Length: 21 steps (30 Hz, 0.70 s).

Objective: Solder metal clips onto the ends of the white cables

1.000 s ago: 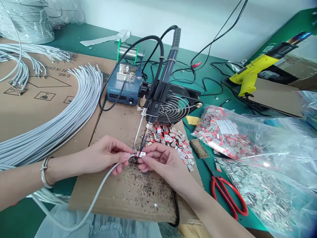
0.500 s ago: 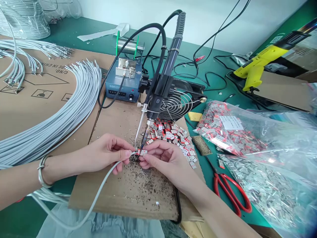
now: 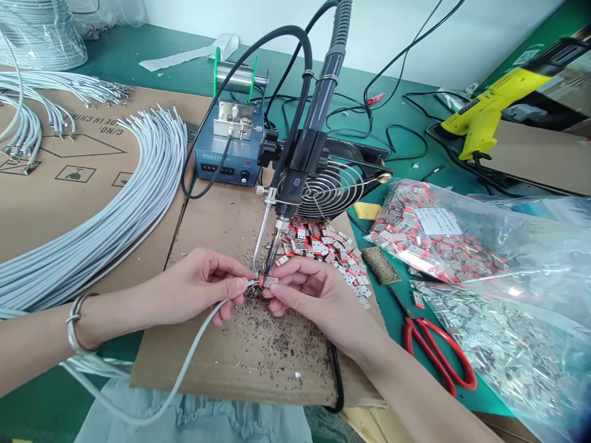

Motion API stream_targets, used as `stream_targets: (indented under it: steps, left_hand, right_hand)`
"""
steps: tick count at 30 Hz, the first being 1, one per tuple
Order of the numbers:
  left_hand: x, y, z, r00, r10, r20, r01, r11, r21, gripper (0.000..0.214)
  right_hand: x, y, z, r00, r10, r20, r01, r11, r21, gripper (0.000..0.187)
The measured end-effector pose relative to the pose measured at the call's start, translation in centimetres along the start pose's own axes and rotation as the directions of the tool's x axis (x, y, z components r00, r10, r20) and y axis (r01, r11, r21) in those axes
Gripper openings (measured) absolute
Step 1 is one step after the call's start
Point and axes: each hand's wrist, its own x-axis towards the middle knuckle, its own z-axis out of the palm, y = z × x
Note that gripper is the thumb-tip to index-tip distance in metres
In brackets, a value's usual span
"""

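Your left hand [image 3: 215, 288] pinches one white cable [image 3: 188, 359] near its end; your right hand [image 3: 307, 292] pinches one small connector [image 3: 270, 282]. Cable end and connector meet under one soldering iron's tip [image 3: 268, 268]. Past your right hand lies one connector pile [image 3: 341, 255], uncountable here; farther right sit two parts bags [image 3: 498, 351] and one pair of scissors [image 3: 433, 351].

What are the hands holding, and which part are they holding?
The left hand pinches a grey cable near its end; the right hand pinches a red-and-silver connector by the end away from the cable.
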Motion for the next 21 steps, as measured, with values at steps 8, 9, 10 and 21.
stream_targets:
  steps: [8,9,10,21]
  left_hand:
    - [-0.13,0.29,0.18,1.0,0.011,0.02,-0.011,1.0,-0.009,0.013]
    - [-0.14,0.33,0.22,1.0,0.008,0.017,-0.008,1.0,-0.01,0.013]
    - [-0.14,0.35,0.25,1.0,0.007,0.013,-0.007,1.0,-0.011,0.013]
    - [0.02,-0.26,-0.09,1.0,0.003,-0.002,-0.003,0.999,-0.037,0.014]
  right_hand:
    - [-0.05,0.12,-0.25,0.998,-0.036,0.047,0.035,0.999,0.025,0.013]
    - [-0.05,0.13,-0.27,0.998,-0.038,0.053,0.036,0.999,0.029,0.012]
    - [-0.04,0.13,-0.27,0.998,-0.037,0.055,0.035,0.999,0.03,0.012]
    - [-0.12,-0.09,-0.04,0.999,-0.03,0.037,0.03,0.999,0.011,0.013]
